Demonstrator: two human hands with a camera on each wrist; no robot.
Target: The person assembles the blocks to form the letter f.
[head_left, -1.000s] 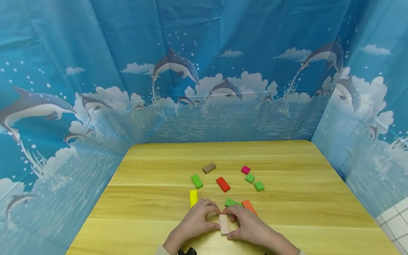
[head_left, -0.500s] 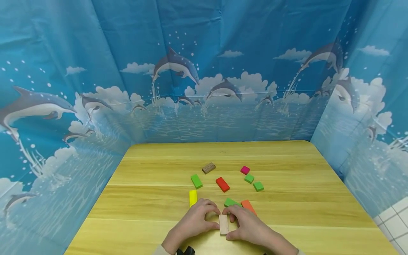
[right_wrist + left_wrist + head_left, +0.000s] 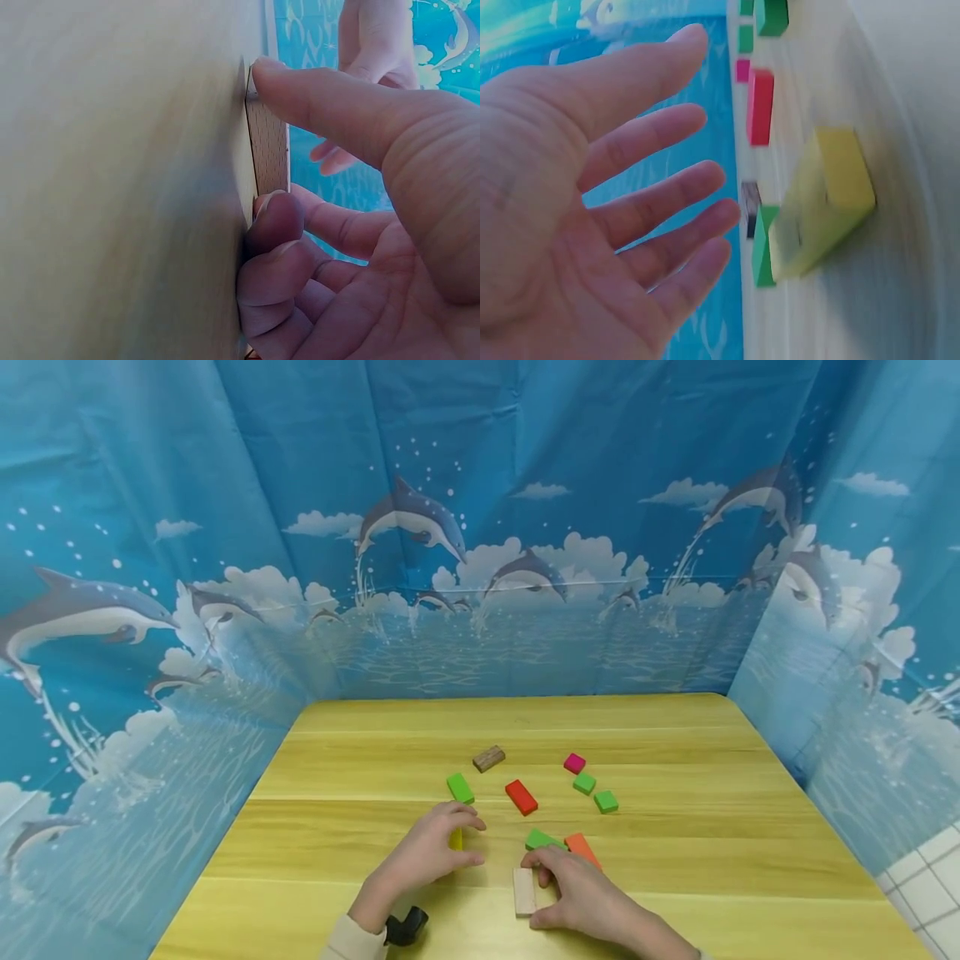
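Risk sat with your right hand pinching the pale wooden block; your left hand, fingers spread over the yellow block at ten o'clock, gripped nothing and could have knocked it.

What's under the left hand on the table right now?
A yellow block lies on the table beneath the left hand, whose open fingers hover over it. In the head view the hand covers most of the block; only a sliver shows.

Head view above, wrist views close.
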